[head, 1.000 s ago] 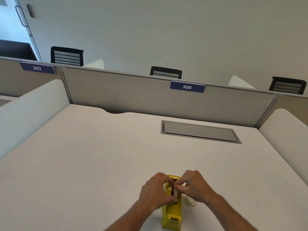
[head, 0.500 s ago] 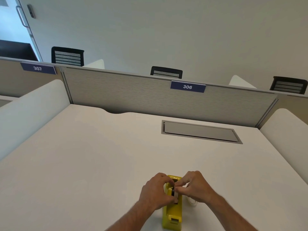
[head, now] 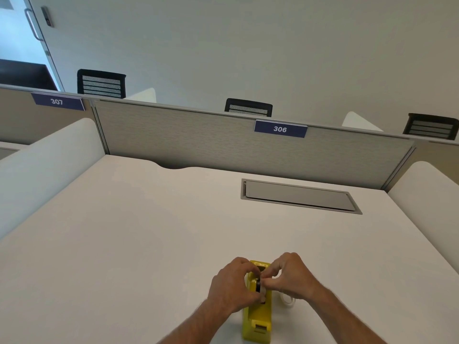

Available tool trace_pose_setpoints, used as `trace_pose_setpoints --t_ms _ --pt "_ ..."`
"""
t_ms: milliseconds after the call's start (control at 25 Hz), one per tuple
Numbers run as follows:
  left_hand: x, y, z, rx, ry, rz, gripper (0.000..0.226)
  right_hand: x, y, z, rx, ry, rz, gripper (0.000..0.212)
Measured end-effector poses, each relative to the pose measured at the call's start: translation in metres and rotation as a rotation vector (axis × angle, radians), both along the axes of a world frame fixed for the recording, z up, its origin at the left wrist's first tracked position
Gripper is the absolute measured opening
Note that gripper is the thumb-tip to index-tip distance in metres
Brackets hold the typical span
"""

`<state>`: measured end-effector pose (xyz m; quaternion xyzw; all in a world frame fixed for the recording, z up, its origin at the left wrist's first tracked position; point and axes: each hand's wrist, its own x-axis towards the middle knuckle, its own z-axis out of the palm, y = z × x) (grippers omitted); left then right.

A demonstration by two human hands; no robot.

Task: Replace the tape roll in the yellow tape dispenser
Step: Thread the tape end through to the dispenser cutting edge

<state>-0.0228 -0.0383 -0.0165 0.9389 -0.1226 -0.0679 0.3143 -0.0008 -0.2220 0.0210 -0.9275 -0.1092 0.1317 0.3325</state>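
The yellow tape dispenser point(head: 257, 321) stands on the white desk point(head: 149, 244) near its front edge, cutter end toward me. My left hand point(head: 232, 284) and my right hand point(head: 290, 278) meet over its middle, fingers curled. Both pinch a small dark and white tape roll point(head: 259, 287) sitting in the dispenser's slot; most of the roll is hidden by my fingers. A second, clear tape roll point(head: 288, 300) lies on the desk just right of the dispenser, partly behind my right wrist.
A grey cable hatch point(head: 298, 196) is set into the desk at the back right. A grey partition point(head: 198, 137) labelled 306 closes the far side, and white side dividers point(head: 37, 175) rise left and right. Chair backs show beyond.
Both hands stay on the roll over the dispenser; my fingers have shifted only slightly. The dispenser has not moved.
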Motion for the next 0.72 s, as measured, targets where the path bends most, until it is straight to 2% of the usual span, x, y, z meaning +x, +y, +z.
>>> trace_pose_setpoints --t_ms 720 --pt "-0.0005 0.0000 -0.0018 0.013 -0.013 -0.008 0.062 0.0021 -0.0019 0.0026 -0.017 -0.022 0.045 0.015"
